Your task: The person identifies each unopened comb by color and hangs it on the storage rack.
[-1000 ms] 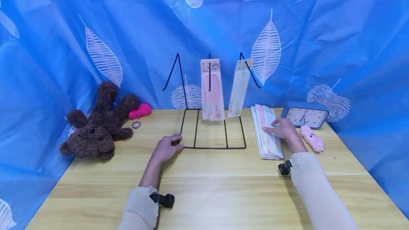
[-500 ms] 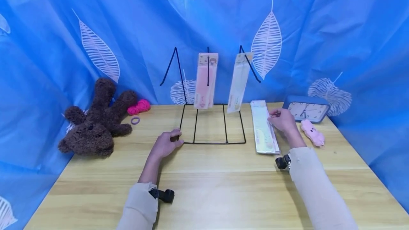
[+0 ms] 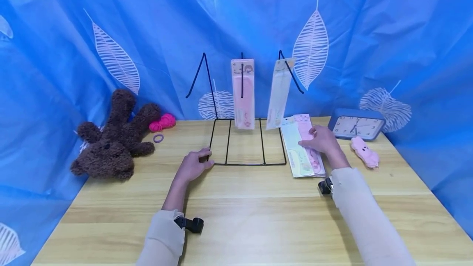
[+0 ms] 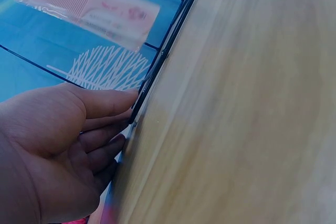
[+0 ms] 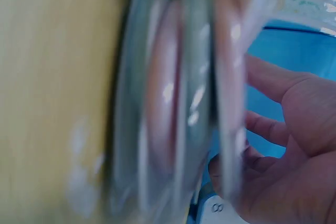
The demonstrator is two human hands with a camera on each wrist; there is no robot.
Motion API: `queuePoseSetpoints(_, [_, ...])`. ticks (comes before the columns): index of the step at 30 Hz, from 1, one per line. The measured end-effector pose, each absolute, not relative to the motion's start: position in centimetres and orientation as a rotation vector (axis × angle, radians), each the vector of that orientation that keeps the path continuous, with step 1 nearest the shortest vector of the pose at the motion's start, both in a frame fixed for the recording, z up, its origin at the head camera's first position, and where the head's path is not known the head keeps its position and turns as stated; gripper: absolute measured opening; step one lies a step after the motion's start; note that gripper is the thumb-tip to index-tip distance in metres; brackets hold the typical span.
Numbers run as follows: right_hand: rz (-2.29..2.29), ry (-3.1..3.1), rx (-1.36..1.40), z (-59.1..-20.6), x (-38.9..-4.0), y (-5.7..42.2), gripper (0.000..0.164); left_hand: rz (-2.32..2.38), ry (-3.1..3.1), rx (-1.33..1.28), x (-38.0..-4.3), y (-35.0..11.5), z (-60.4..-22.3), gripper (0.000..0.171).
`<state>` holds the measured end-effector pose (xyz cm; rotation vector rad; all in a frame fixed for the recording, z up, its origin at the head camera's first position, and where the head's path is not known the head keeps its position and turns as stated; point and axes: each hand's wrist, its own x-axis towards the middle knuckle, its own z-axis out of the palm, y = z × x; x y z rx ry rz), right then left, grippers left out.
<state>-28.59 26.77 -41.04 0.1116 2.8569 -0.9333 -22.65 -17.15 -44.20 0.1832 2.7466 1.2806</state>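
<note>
My left hand (image 3: 194, 165) pinches the front left corner of a black wire rack (image 3: 255, 164); the left wrist view shows the thumb against the wire (image 4: 152, 80). Packaged pink combs (image 3: 244, 102) hang on the rack's middle hook, and a pale green packaged comb (image 3: 279, 93) hangs on the right one. Right of the rack lies a stack of packaged combs. My right hand (image 3: 323, 141) grips the right edge of a pink packaged comb (image 3: 304, 125) there; in the right wrist view this packet (image 5: 231, 77) stands slightly apart from those beneath. A green packaged comb (image 3: 295, 147) lies at the stack's left.
A blue clock (image 3: 356, 124) and a pink plush toy (image 3: 365, 152) sit right of the stack. At the left lie a brown teddy bear (image 3: 111, 147), pink yarn (image 3: 162, 122) and a purple ring (image 3: 158, 138). A blue curtain (image 3: 166, 52) hangs behind the wooden table (image 3: 240, 216).
The green packaged comb has shifted left on the stack, uncovering a pink one at my right hand. The hanging pink combs have swung. My left hand stays at the rack's corner.
</note>
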Motion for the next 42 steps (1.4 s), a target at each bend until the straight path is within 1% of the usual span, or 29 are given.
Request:
queuePoseSetpoints(4, [-0.935,2.874,0.080,-40.7,-28.6,26.3,0.058,1.282,2.751,0.186,-22.8,-17.1,-44.2,0.048])
queuePoseSetpoints(6, [-0.941,2.863,0.085,-40.8,-28.6,26.1,0.057,1.277,2.755,0.182,-22.9,-17.1,-44.2,0.047])
queuePoseSetpoints(10, [-0.913,2.847,0.082,-41.1,-28.7,25.9,0.063,1.267,2.754,0.169,-22.8,-17.2,-44.3,0.047])
queuePoseSetpoints(13, [-0.916,2.844,0.075,-41.2,-28.7,26.0,0.062,1.272,2.754,0.177,-22.7,-17.1,-44.3,0.047])
queuePoseSetpoints(18, [-0.900,2.855,-0.024,-41.4,-28.6,26.7,0.058,1.270,2.760,0.180,-22.7,-16.9,-44.2,0.047])
queuePoseSetpoints(22, [-0.853,2.871,-0.111,-41.5,-28.5,27.0,0.047,1.255,2.762,0.178,-22.8,-16.9,-44.3,0.047])
queuePoseSetpoints(25, [-0.864,2.865,-0.125,-41.4,-28.5,26.8,0.042,1.242,2.767,0.171,-22.7,-16.9,-44.4,0.047])
queuePoseSetpoints(27, [-0.880,2.853,-0.117,-41.2,-28.5,26.6,0.045,1.244,2.770,0.163,-22.6,-16.9,-44.3,0.046])
queuePoseSetpoints(31, [-0.926,2.814,-0.032,-40.8,-28.8,26.5,0.068,1.274,2.767,0.174,-22.5,-17.1,-44.2,0.046])
queuePoseSetpoints(33, [-0.969,2.794,0.020,-40.5,-28.8,26.7,0.074,1.294,2.760,0.191,-22.5,-17.1,-44.2,0.046])
queuePoseSetpoints(35, [-1.025,2.777,0.066,-40.5,-28.8,27.1,0.075,1.304,2.753,0.201,-22.6,-17.0,-44.2,0.046])
queuePoseSetpoints(42, [-1.211,2.744,0.096,-41.2,-28.6,28.6,0.068,1.277,2.759,0.173,-22.4,-17.1,-44.4,0.046])
